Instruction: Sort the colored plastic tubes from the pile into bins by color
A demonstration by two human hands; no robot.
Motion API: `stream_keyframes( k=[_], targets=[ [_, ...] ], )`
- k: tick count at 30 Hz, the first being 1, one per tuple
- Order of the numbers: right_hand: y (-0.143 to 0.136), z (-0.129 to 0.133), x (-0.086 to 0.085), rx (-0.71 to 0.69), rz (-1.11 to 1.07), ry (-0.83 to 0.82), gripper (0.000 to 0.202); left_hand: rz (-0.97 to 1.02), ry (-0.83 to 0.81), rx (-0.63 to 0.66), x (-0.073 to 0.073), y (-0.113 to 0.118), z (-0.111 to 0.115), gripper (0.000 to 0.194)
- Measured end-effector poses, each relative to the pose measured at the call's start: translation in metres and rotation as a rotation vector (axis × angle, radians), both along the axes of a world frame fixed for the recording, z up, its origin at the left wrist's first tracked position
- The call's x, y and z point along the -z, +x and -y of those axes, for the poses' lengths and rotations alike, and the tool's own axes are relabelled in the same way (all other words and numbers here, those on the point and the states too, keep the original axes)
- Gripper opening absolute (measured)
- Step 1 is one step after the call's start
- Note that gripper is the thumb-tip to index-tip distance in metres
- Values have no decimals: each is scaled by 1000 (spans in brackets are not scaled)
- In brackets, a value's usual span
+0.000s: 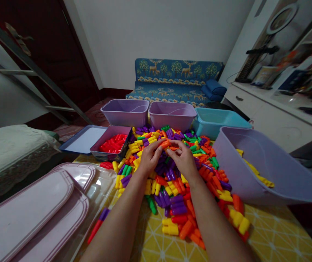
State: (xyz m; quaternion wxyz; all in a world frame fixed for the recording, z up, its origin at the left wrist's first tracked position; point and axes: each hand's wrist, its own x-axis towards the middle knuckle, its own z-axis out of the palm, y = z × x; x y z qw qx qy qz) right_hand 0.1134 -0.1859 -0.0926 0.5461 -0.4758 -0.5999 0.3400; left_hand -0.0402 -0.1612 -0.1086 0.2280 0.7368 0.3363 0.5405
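Note:
Over a wide heap of plastic bullet-shaped building pieces point(176, 203) in yellow, red, orange, purple and green, both hands meet near the middle. My left hand point(152, 154) is closed, its thumb and fingers pinching an orange building piece point(165, 144). From the other side my right hand point(181, 154) grips orange too, its fingers bent around that spot. Whether this is one piece or two joined ones I cannot tell, since fingers cover part of it. Loose pieces lie just below and around both hands.
Two purple bins point(125, 118) and a blue bin point(221, 120) line the back. A larger lilac bin point(243, 174) at right holds yellow pieces. A box of red pieces point(113, 143) stands left, near pink lids point(30, 214). The tablecloth point(270, 233) is yellow.

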Motion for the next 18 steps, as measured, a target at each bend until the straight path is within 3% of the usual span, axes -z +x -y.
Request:
stream_keyframes(
  k=[5,18],
  targets=[
    [0,0,0,42,-41,-75,28,-9,20,-31,1,0,-2,34],
    [-1,-1,2,64,-72,-67,27,-28,46,-38,5,0,-4,24]
  ],
)
